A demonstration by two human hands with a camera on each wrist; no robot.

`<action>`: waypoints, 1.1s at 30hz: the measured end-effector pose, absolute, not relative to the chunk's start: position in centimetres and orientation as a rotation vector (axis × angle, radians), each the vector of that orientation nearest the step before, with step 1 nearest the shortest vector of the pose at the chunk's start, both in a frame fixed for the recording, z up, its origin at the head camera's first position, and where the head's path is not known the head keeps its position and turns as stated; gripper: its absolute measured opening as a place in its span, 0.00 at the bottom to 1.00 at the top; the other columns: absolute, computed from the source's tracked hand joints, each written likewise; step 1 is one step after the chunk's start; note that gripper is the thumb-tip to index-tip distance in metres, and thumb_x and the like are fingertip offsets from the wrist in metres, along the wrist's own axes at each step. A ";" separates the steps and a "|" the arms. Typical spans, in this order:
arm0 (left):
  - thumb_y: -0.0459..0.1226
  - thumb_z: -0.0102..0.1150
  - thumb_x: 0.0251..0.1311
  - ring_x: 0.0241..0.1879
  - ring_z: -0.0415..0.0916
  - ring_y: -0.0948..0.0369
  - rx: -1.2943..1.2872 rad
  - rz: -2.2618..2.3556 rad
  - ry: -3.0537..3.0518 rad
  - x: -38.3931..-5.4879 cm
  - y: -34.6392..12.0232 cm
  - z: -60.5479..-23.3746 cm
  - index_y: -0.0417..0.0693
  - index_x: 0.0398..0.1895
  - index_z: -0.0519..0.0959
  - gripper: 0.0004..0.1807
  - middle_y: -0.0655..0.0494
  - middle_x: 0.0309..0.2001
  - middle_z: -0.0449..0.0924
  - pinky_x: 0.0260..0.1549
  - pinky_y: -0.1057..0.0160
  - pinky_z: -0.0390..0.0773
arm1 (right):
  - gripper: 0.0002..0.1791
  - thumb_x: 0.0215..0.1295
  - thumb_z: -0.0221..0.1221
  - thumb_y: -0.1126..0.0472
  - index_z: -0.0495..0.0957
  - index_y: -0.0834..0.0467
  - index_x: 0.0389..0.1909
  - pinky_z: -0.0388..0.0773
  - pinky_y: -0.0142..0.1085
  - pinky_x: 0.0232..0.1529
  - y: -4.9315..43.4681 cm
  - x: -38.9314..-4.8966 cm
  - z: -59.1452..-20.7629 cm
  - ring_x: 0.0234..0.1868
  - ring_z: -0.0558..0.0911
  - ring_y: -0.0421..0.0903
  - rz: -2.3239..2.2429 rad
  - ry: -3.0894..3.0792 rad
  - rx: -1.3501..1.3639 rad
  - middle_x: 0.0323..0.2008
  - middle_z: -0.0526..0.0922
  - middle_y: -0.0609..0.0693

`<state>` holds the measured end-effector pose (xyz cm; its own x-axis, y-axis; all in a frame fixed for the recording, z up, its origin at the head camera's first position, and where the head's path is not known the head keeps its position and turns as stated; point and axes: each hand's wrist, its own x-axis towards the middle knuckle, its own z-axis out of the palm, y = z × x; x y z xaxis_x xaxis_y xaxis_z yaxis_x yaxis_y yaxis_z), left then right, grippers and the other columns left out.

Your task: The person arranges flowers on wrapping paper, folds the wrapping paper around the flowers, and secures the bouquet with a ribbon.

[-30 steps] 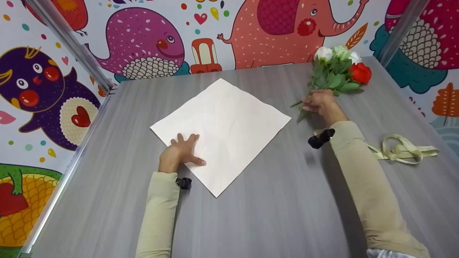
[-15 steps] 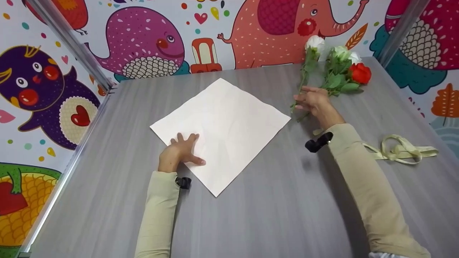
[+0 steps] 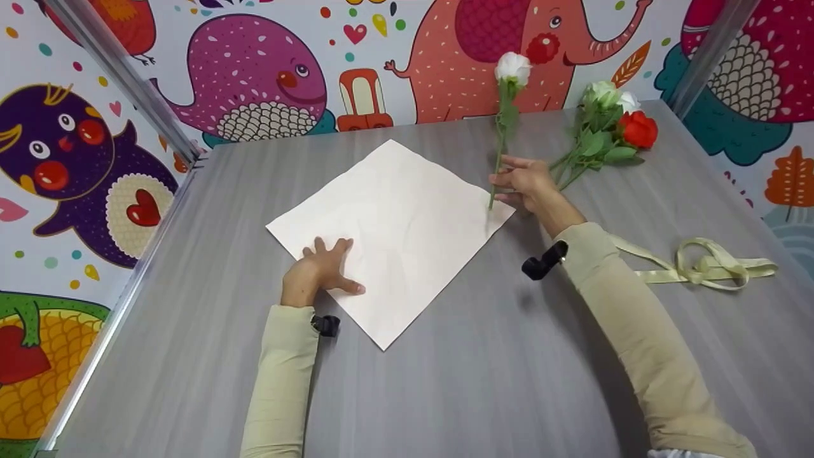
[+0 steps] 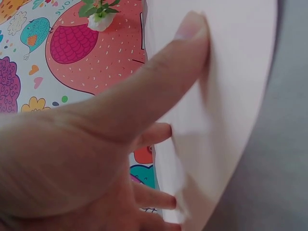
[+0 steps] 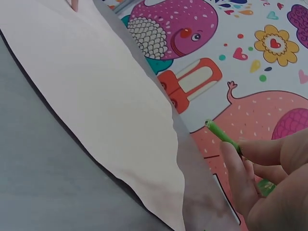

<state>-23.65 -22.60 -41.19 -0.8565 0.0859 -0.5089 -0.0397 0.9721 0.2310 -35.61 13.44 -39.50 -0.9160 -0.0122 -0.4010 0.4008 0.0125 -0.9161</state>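
A square sheet of white paper (image 3: 407, 210) lies on the table with one corner toward the person. My left hand (image 3: 321, 270) rests on its left edge with fingers spread; in the left wrist view the thumb (image 4: 168, 67) and fingertips press the paper. My right hand (image 3: 524, 184) pinches the green stem (image 5: 222, 136) of a white rose (image 3: 512, 69) between thumb and fingers, over the paper's right corner. The rose stands nearly upright, bloom away from the person. Behind the right hand lie the other flowers, with a red rose (image 3: 638, 130) and pale blooms (image 3: 601, 95).
A loosely looped pale yellow ribbon (image 3: 712, 270) lies at the right, partly behind the right sleeve (image 3: 636, 337). The grey table (image 3: 477, 369) meets a cartoon-printed wall (image 3: 356, 38) at the back. Metal posts (image 3: 127, 83) stand at the corners.
My right hand has drawn one white rose out of the bunch and carried it left to the paper's right corner. The left hand has stayed on the paper.
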 end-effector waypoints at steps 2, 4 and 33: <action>0.54 0.71 0.55 0.75 0.36 0.23 0.030 0.318 2.579 -23.6 -22.6 -41.2 0.48 0.81 0.46 0.58 0.21 0.76 0.33 0.67 0.27 0.56 | 0.38 0.66 0.62 0.67 0.63 0.50 0.76 0.84 0.30 0.32 12.8 -35.5 -39.6 0.57 0.80 0.46 -1.981 1.991 0.389 0.49 0.73 0.47; 0.54 0.71 0.55 0.75 0.36 0.23 0.017 0.327 2.578 -23.5 -22.7 -41.2 0.48 0.81 0.46 0.58 0.21 0.76 0.32 0.67 0.27 0.56 | 0.37 0.66 0.62 0.68 0.64 0.51 0.75 0.84 0.30 0.32 12.1 -35.3 -39.6 0.60 0.80 0.48 -1.984 1.990 0.375 0.52 0.74 0.49; 0.53 0.71 0.56 0.74 0.31 0.23 -0.018 0.367 2.548 -23.5 -22.8 -41.0 0.51 0.82 0.44 0.58 0.23 0.77 0.28 0.68 0.25 0.50 | 0.34 0.62 0.65 0.71 0.71 0.53 0.70 0.85 0.33 0.30 1.2 -33.4 -40.7 0.39 0.82 0.40 -1.963 1.963 0.069 0.43 0.78 0.49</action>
<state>-23.48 -22.77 -40.99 -0.8435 0.0640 -0.5333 -0.0891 0.9625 0.2564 -33.43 1.23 -40.68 -0.9331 -0.2182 -0.2859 0.2859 0.0324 -0.9577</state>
